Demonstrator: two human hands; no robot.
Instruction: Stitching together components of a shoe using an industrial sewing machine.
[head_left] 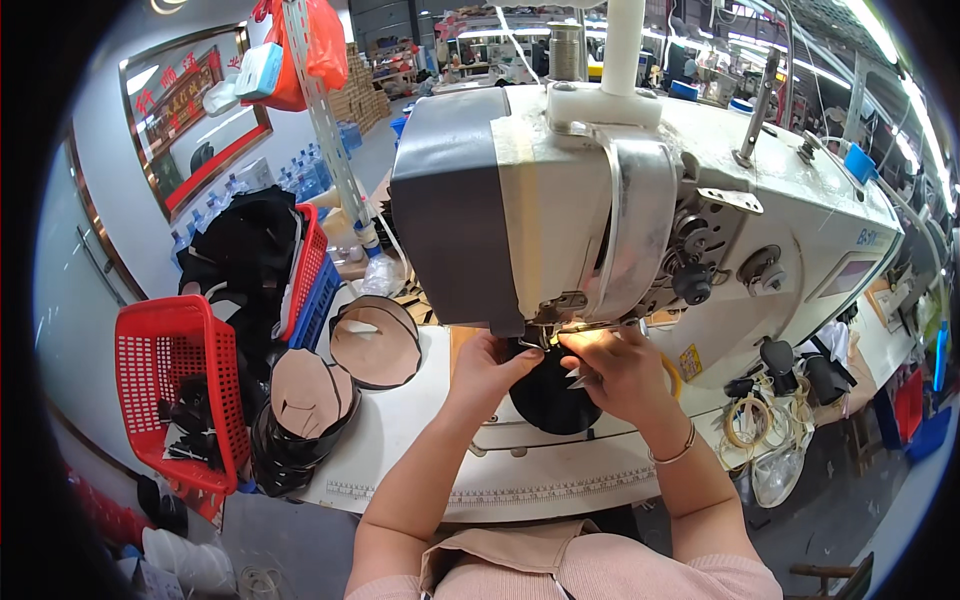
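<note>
Under the head of a white and grey sewing machine (550, 200), a dark black piece (555, 395) with a rounded lower edge lies below the lit needle area. My left hand (487, 368) is at its left side, thumb and fingers closed on its upper edge by the presser foot (545, 337). Close to the needle from the right, my right hand (625, 372) has its fingers bent together. A small pointed metal tool (577, 379), which looks like thread snips, sticks out from under those fingers. The machine head partly hides the fingertips of both hands.
Stacks of beige-lined black shoe uppers (310, 392) stand left on the white table (480, 492). Beyond them are a red basket (222, 400) and a heap of black pieces (245, 240). Tape rolls (748, 422) and cords hang at the table's right.
</note>
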